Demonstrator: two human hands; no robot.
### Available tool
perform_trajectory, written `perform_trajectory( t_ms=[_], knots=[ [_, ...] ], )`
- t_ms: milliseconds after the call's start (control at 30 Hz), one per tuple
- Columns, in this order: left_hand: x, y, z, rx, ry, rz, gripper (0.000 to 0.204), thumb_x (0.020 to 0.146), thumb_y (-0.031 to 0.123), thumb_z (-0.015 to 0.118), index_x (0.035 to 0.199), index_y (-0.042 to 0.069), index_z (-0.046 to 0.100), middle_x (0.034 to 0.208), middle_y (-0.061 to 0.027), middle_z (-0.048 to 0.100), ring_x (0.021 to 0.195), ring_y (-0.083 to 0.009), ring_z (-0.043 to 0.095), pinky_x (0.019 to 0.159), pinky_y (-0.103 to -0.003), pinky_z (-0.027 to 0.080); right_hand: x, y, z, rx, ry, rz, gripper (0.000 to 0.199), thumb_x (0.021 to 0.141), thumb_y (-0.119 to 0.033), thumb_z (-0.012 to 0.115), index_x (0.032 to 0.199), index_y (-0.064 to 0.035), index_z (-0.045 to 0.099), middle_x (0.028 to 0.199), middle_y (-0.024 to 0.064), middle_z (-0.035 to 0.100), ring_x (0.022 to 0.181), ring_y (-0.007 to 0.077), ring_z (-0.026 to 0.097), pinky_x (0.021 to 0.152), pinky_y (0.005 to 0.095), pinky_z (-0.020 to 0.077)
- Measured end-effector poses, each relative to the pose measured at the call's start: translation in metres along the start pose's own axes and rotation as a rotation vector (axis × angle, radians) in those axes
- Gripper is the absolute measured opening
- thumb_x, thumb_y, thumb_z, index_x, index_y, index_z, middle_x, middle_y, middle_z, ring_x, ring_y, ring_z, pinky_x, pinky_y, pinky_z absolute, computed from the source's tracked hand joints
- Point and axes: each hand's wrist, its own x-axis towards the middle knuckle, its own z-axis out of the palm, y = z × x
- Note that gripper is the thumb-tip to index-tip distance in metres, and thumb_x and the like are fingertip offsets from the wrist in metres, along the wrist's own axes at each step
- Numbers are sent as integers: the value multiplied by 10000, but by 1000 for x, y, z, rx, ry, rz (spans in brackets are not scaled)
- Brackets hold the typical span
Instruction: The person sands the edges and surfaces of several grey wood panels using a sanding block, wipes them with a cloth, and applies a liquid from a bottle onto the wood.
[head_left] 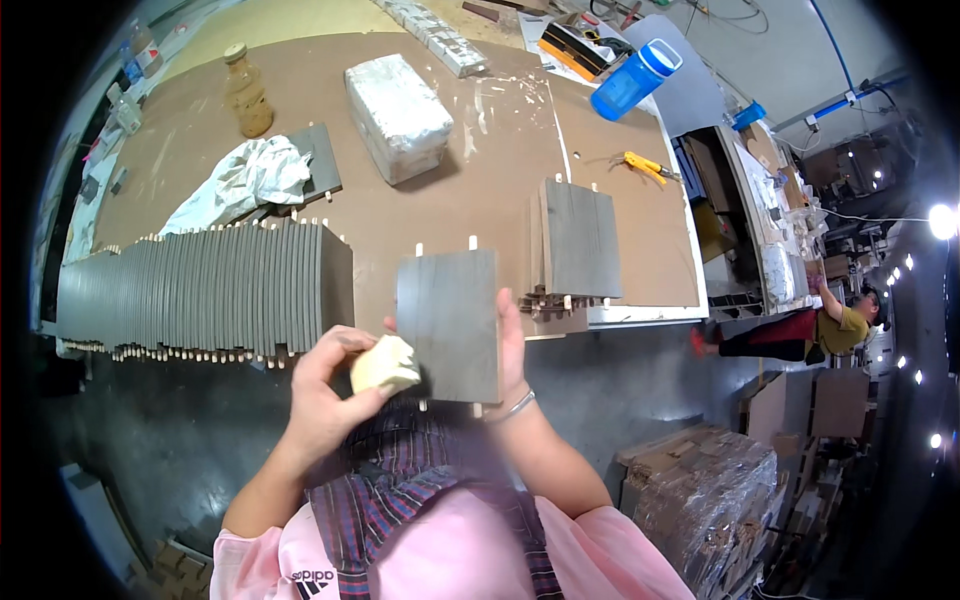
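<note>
Before me I hold up a grey wooden panel (448, 318) with short pale dowels at its top and bottom edges. My right hand (511, 350) grips its right edge, fingers behind it. My left hand (335, 380) is closed round a pale yellow sponge-like block (386, 366), which sits against the panel's lower left part. To the left stands a long row of similar dowelled panels (200, 290), packed upright side by side on the table. A smaller group of panels (582, 240) stands at the table's right front edge.
On the brown table (420, 215) are a white wrapped block (398, 118), a white cloth (245, 180), a glass bottle (248, 92), a blue water bottle (636, 80) and a yellow-handled tool (648, 165). Plastic-wrapped boards (700, 490) stand at lower right. Another person (840, 330) is farther right.
</note>
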Motion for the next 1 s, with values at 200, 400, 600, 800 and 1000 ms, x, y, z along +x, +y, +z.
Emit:
perform_trajectory(
  t_ms=[200, 400, 600, 800, 1000],
  knots=[
    [10, 19, 20, 462, -81, 478, 454, 602, 83, 800, 1034, 38, 667, 967, -98, 644, 831, -288, 603, 729, -371, 508, 13, 2, -2, -107, 16, -62, 773, 975, -625, 307, 1435, -9, 392, 1347, 215, 532, 1217, 445, 543, 998, 535, 482],
    [13, 25, 37, 469, -117, 666, 417, 589, 86, 770, 989, 14, 672, 924, -103, 640, 787, -274, 605, 688, -366, 496, 18, 9, 2, -61, 77, 7, 734, 971, -607, 317, 1402, -23, 430, 1302, 191, 564, 1142, 411, 594, 955, 509, 518],
    [13, 16, 17, 569, -89, 648, 382, 570, 56, 746, 942, 23, 668, 887, -78, 637, 743, -263, 593, 648, -350, 511, 16, 8, 7, -69, 84, -67, 737, 966, -610, 328, 1388, -17, 440, 1274, 206, 577, 1129, 400, 602, 932, 512, 531],
    [16, 29, 31, 495, -124, 694, 376, 596, 60, 757, 957, 9, 663, 899, -97, 651, 761, -272, 608, 663, -365, 499, 18, 7, -2, -41, 38, -32, 770, 940, -656, 351, 1452, -83, 399, 1376, 194, 511, 1212, 453, 529, 990, 572, 472],
    [15, 11, -1, 637, -63, 596, 360, 570, 14, 719, 927, 31, 668, 888, -77, 630, 735, -275, 579, 635, -377, 479, 15, 2, 8, -36, 5, -97, 804, 953, -653, 281, 1425, -13, 401, 1294, 289, 548, 1144, 445, 581, 915, 560, 523]
  ],
)
